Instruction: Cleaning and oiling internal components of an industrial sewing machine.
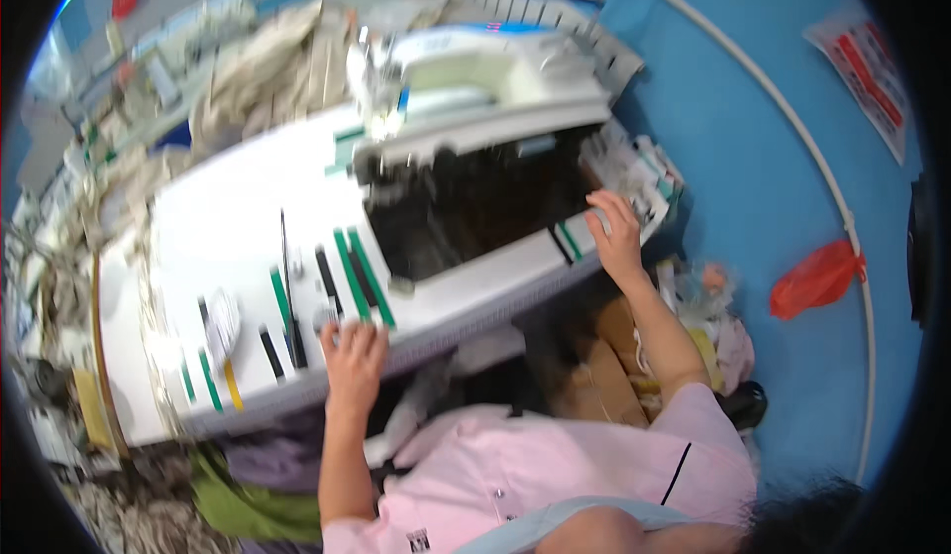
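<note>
Your right hand (619,242) open, left hand (354,361) unclear in grip, green strips (371,276) at its twelve o'clock appear unworked.

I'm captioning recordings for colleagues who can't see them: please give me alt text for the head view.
A person's left hand and right hand are at the near side of a white worktable, the left near green and black strips. Beyond a dark opening stands a white sewing machine, somewhat blurred.
</note>
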### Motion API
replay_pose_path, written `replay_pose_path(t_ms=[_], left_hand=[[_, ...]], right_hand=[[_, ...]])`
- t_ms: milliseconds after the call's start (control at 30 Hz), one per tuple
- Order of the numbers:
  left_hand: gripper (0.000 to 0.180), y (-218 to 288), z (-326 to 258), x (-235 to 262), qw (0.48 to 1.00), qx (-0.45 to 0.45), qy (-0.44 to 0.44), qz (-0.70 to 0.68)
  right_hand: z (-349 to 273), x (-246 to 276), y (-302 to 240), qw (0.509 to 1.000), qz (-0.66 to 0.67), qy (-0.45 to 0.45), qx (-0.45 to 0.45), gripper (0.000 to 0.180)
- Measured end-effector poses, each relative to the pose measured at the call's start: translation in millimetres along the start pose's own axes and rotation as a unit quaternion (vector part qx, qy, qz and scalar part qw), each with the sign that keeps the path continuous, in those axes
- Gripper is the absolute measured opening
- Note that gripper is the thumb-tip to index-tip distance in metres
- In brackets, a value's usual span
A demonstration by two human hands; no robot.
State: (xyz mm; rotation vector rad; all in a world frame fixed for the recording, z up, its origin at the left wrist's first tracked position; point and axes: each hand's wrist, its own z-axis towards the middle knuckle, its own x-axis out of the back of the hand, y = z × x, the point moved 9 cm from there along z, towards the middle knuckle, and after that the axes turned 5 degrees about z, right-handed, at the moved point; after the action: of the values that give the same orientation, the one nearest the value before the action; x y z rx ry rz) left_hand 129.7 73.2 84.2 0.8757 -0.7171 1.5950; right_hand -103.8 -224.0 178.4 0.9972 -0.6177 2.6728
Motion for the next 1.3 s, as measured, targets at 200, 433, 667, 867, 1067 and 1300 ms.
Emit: replay_pose_path(t_ms=[200, 433, 667, 867, 1067, 1300], left_hand=[[0.026, 19.0, 11.4, -28.0, 0.999, -0.034, 0.009, 0.002], [0.027, 16.8, 15.8, -59.0, 0.974, -0.176, -0.125, -0.065], [0.039, 11.1, 23.2, -100.4, 0.846, -0.035, -0.471, -0.249], [0.041, 8.0, 2.6, -119.3, 0.840, -0.006, -0.463, -0.282], [0.037, 7.3, 19.3, -103.1, 0.905, -0.083, -0.339, -0.243], [0.032, 15.5, 23.3, -71.6, 0.943, -0.148, -0.232, -0.186]], right_hand=[[72.8, 70.4, 98.1, 0.984, -0.003, 0.171, -0.054, 0.023], [308.0, 100.1, 178.0, 0.933, -0.025, 0.358, -0.030, 0.046], [514.0, 212.0, 275.4, 0.857, -0.034, 0.499, -0.126, 0.050], [581.6, 213.4, 296.5, 0.862, 0.129, 0.455, -0.184, 0.082], [629.3, 223.7, 295.3, 0.873, 0.155, 0.426, -0.178, 0.074], [607.1, 235.2, 267.7, 0.820, 0.361, 0.443, 0.038, 0.035]])
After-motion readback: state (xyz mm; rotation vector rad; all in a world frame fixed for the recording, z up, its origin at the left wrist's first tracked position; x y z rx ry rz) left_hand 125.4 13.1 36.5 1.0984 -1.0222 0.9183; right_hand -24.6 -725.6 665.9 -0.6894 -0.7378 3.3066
